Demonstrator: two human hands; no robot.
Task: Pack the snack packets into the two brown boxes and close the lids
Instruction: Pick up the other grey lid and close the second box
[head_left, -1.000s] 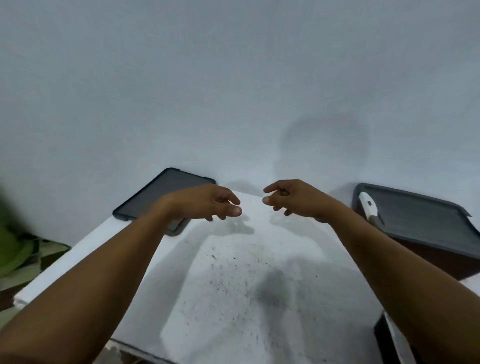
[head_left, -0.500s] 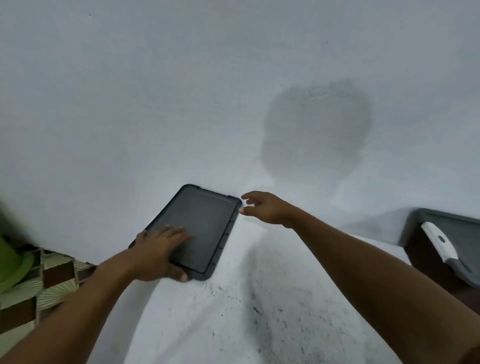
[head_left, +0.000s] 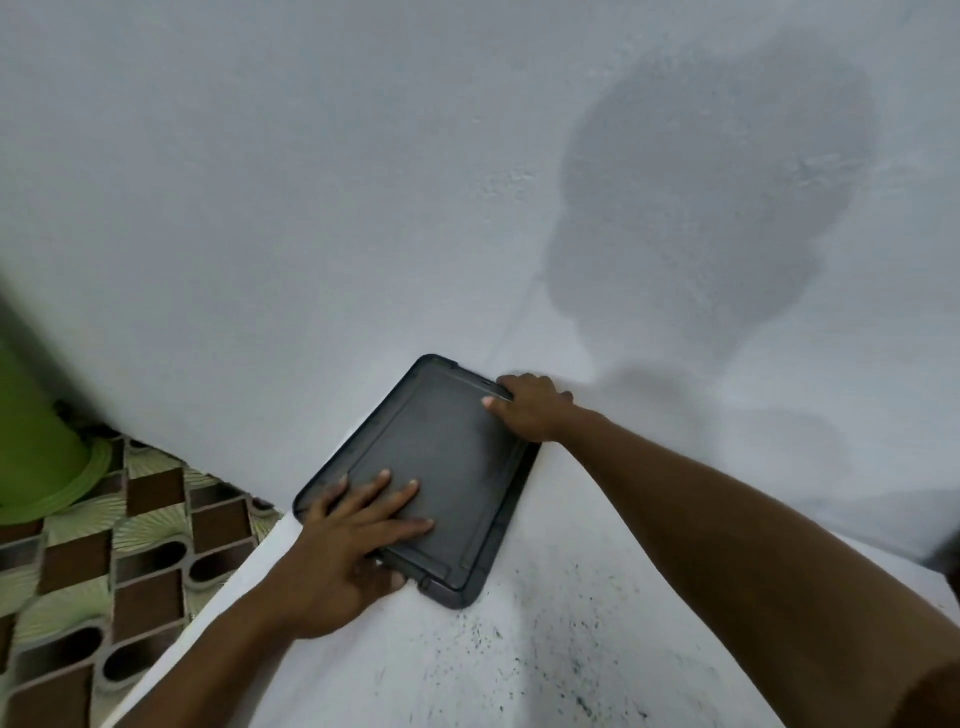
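A dark grey lid (head_left: 441, 457) lies flat on a box at the table's far left, against the wall; the box under it is hidden. My left hand (head_left: 353, 540) presses on the lid's near left corner with straight, spread fingers, its thumb along the near edge. My right hand (head_left: 530, 410) grips the lid's far right corner, thumb on top and fingers curled over the edge. No snack packets are in view.
The white table (head_left: 519, 649) has dark specks on it and ends at a left edge near my left forearm. Beyond that edge lie patterned floor tiles (head_left: 130, 545) and a green bucket (head_left: 36, 457). A white wall (head_left: 363, 182) rises behind. A dark object (head_left: 948, 566) shows at the right edge.
The view has swung left and closer to the lid. My left hand slid further onto the lid and flattened. My right hand reached the far right corner and took hold of it.
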